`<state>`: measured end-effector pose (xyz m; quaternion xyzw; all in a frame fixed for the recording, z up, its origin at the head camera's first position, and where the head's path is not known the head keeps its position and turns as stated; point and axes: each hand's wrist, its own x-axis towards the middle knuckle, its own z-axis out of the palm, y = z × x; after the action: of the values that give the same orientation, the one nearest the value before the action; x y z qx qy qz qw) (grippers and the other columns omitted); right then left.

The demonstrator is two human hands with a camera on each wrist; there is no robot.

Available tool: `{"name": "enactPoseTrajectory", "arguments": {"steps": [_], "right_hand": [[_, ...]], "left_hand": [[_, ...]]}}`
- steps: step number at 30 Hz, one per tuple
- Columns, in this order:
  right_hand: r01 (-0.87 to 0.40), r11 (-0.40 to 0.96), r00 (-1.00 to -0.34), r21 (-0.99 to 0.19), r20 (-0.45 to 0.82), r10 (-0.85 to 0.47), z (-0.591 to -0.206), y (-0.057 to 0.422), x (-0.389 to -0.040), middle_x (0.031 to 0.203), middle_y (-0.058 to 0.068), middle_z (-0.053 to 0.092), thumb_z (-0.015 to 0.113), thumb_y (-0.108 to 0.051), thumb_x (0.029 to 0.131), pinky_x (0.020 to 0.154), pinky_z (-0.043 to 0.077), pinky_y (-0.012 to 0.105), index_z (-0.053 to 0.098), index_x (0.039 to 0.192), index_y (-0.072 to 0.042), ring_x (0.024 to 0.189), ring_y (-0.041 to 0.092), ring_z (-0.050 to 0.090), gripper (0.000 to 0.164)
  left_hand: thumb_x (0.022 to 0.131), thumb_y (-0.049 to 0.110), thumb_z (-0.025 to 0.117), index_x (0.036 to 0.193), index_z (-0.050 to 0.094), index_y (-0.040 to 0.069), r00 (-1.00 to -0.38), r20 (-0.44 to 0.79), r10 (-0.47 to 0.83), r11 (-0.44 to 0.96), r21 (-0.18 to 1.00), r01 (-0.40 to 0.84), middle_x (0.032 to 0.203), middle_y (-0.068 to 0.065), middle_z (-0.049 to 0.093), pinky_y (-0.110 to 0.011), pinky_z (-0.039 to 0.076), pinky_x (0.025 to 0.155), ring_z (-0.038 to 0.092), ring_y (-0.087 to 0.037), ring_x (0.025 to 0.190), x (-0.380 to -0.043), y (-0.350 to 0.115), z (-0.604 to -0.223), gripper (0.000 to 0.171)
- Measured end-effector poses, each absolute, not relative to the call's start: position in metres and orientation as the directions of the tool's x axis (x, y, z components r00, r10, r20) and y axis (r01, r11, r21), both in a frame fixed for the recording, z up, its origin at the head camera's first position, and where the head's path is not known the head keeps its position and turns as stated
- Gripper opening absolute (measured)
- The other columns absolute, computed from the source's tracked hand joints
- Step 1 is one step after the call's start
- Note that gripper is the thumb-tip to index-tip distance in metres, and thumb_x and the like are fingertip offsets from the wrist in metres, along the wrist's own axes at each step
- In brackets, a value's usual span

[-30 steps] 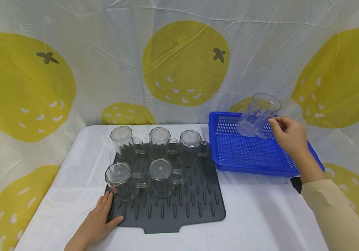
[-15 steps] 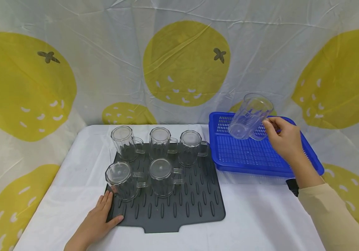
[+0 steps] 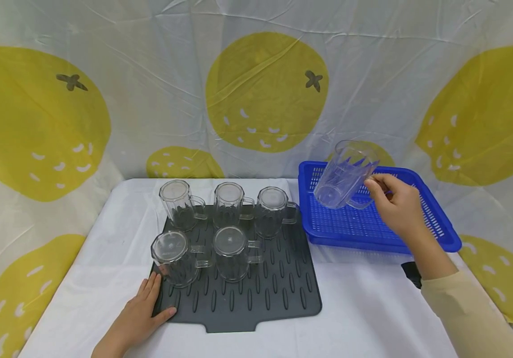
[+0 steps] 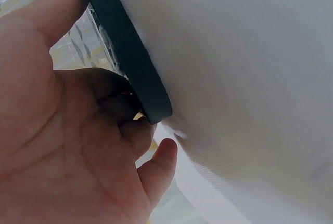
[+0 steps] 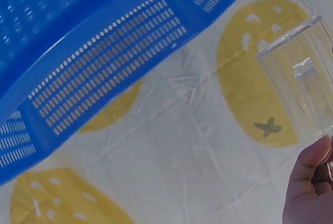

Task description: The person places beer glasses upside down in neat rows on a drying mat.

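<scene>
My right hand (image 3: 397, 205) pinches a clear glass mug (image 3: 345, 180) by its handle. The mug tilts, mouth up and to the right, above the blue plastic basket (image 3: 355, 241). In the right wrist view, part of this mug and my thumb (image 5: 307, 159) show at the right edge. My left hand (image 3: 135, 315) rests at the near left corner of a dark grey ribbed drying mat (image 3: 278, 298), its fingers along the side and the thumb on top. Several glass mugs stand upside down on the mat in two rows, the nearest mug (image 3: 177, 261) just beyond my left fingertips.
A white cloth (image 3: 355, 308) covers the table. Behind it hangs a pale curtain (image 3: 157, 89) printed with yellow fruit. A small black object (image 3: 412, 273) shows beside my right wrist. The basket stands at the back right, beside the mat.
My right hand has carried the glass mug left and slightly down over the basket. My left hand and the upside-down mugs have stayed in place.
</scene>
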<state>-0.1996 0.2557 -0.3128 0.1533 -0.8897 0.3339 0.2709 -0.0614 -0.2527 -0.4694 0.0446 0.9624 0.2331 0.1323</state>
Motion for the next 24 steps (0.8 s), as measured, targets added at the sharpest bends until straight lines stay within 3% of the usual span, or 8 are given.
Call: {"name": "enactPoseTrajectory", "arguments": {"steps": [7, 16, 24], "right_hand": [[-0.52, 0.69, -0.771, -0.504, 0.624, -0.125, -0.315, 0.247, -0.193, 0.074, -0.004, 0.056, 0.061, -0.01, 0.097, 0.051, 0.037, 0.012, 0.069, 0.098, 0.003, 0.056, 0.002, 0.045, 0.015], [-0.588, 0.652, -0.739, -0.479, 0.646, -0.192, -0.321, 0.236, -0.186, 0.073, -0.005, 0.054, 0.061, -0.005, 0.096, 0.054, 0.037, 0.012, 0.068, 0.095, 0.002, 0.059, 0.004, 0.044, 0.01], [-0.666, 0.595, -0.686, -0.45, 0.683, -0.251, -0.327, 0.229, -0.18, 0.075, -0.003, 0.057, 0.062, 0.011, 0.086, 0.057, 0.04, 0.012, 0.069, 0.096, 0.005, 0.063, 0.001, 0.045, 0.013]], "left_hand": [[0.088, 0.055, 0.064, 0.147, 0.021, -0.016, -0.958, -0.246, 0.145, 0.891, 0.454, 0.018, 0.153, -0.035, 0.015, -0.071, 0.031, 0.097, 0.014, -0.055, 0.138, -0.062, -0.253, -0.471, 0.101], [0.088, 0.054, 0.065, 0.146, 0.022, -0.017, -0.958, -0.248, 0.142, 0.897, 0.442, 0.018, 0.152, -0.036, 0.015, -0.069, 0.031, 0.099, 0.015, -0.056, 0.138, -0.063, -0.254, -0.472, 0.101], [0.088, 0.054, 0.064, 0.146, 0.021, -0.017, -0.957, -0.251, 0.143, 0.897, 0.442, 0.018, 0.153, -0.035, 0.015, -0.07, 0.031, 0.098, 0.014, -0.055, 0.138, -0.063, -0.254, -0.472, 0.102]]}}
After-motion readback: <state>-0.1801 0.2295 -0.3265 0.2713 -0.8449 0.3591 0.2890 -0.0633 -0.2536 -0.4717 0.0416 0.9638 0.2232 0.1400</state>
